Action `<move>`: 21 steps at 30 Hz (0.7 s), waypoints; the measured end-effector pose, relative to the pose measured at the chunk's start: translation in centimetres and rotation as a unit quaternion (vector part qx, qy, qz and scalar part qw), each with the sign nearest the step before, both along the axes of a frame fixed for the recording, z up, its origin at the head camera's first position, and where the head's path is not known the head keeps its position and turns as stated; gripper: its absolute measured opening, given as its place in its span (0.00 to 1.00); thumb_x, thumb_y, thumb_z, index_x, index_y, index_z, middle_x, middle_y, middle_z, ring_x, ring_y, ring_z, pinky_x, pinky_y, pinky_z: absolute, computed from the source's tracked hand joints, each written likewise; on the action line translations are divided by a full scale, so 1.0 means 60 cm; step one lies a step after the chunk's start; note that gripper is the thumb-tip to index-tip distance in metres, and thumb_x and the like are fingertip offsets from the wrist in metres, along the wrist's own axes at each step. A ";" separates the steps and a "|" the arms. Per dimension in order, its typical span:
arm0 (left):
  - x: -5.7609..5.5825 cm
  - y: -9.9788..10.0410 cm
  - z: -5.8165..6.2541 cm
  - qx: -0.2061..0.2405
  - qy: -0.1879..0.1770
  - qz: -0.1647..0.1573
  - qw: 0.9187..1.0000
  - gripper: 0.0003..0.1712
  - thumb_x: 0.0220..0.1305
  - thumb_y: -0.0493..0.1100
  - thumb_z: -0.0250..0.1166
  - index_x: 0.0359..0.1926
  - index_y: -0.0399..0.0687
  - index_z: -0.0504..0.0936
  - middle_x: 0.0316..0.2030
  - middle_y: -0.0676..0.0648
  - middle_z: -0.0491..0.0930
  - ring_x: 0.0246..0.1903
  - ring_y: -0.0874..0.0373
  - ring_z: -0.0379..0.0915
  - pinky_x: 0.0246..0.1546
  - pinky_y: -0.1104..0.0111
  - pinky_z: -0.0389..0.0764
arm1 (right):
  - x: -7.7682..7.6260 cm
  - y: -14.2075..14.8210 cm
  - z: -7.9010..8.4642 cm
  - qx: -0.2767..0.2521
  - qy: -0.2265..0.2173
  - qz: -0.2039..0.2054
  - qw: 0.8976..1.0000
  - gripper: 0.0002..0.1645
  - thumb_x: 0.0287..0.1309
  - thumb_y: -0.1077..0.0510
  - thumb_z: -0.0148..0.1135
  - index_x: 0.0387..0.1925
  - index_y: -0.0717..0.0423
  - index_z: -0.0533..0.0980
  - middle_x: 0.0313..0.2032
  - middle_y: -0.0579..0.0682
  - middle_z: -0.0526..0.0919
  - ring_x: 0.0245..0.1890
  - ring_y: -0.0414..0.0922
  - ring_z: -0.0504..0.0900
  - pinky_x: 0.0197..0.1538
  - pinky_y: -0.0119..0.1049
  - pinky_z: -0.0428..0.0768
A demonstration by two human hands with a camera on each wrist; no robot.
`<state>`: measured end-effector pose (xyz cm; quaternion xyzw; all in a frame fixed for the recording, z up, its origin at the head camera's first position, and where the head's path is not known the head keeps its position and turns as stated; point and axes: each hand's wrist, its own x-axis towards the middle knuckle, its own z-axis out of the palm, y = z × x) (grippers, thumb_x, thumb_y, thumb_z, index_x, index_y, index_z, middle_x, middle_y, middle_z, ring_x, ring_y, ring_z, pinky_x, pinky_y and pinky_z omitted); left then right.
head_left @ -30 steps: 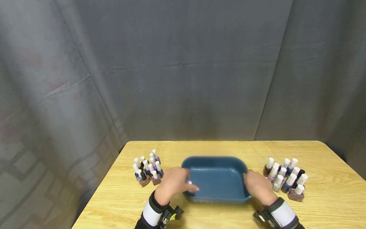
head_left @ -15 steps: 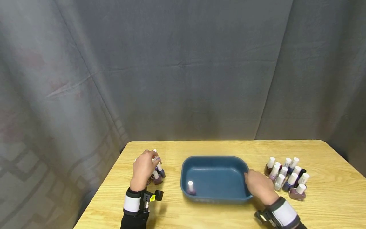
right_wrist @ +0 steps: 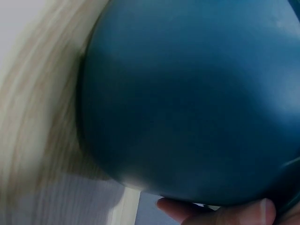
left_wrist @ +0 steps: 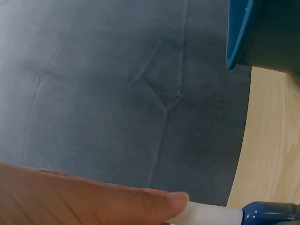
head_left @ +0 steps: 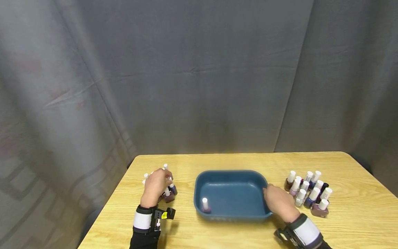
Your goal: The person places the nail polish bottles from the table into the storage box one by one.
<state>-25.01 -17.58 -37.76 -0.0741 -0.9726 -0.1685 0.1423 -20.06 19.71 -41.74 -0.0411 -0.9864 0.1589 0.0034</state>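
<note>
Any printing on the right-hand group of bottles (head_left: 314,194) is too small to read; most wear white caps, and they stand packed at the right of the wooden table (head_left: 236,235). The left hand (head_left: 155,183) is over the left-hand cluster of bottles (head_left: 168,197), hiding several of them. Its fingers are nearly closed, pinching the white cap of a blue bottle (left_wrist: 265,213), which the left wrist view cuts off at its right edge; the fingers beneath are mostly out of that frame. The right hand (head_left: 280,202) grips the right end of the blue tray (head_left: 231,218), thumb and finger closed about its rim; the rest of that hold is hidden. In the right wrist view the tray's wall, dim and blurred, fills most of the frame. One mauve bottle (head_left: 205,206) stands upright in the tray's near left corner, its lower part indistinct. A grey curtain (head_left: 192,86) hangs behind.
</note>
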 end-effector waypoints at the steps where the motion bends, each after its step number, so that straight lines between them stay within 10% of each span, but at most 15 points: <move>1: -0.001 0.000 -0.001 -0.002 0.001 -0.004 1.000 0.04 0.48 0.36 0.68 0.28 0.45 0.84 0.29 0.48 0.83 0.23 0.56 0.76 0.19 0.67 0.71 | 0.001 0.000 0.001 0.000 0.000 0.000 1.000 0.17 0.64 0.56 0.45 0.36 0.68 0.73 0.27 0.60 0.79 0.26 0.51 0.78 0.23 0.47 0.72; 21: 0.001 -0.004 -0.007 -0.020 0.029 -0.033 0.999 0.04 0.48 0.33 0.68 0.28 0.43 0.83 0.28 0.46 0.83 0.26 0.54 0.78 0.24 0.64 0.76 | 0.006 -0.003 0.002 0.002 0.024 0.003 1.000 0.15 0.63 0.56 0.46 0.32 0.66 0.73 0.25 0.61 0.79 0.26 0.55 0.80 0.22 0.48 0.72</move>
